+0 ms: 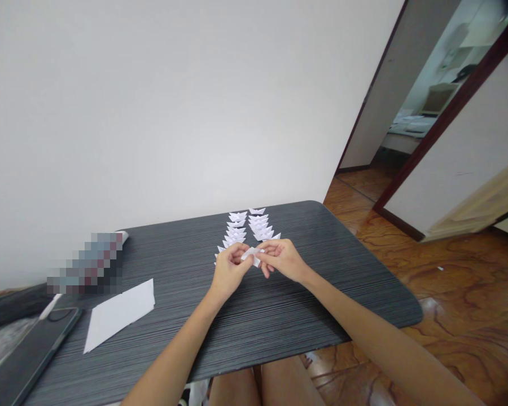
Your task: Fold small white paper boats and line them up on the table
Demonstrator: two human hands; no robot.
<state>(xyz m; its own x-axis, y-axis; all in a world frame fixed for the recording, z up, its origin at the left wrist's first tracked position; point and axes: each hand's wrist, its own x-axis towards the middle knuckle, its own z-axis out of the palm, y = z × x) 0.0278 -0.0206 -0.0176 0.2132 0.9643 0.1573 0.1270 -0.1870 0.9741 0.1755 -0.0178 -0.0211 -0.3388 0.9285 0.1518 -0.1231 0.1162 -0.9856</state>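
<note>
My left hand (230,269) and my right hand (283,258) meet over the middle of the dark striped table (322,293). Both pinch a small folded piece of white paper (251,255) between their fingertips. Just beyond my hands, several small white folded paper boats (249,225) lie in two rows running toward the far edge of the table.
A stack of white paper sheets (121,313) lies at the left of the table. A dark phone or tablet (25,355) rests at the near left corner. A white wall stands behind the table. An open doorway and a wooden floor are on the right.
</note>
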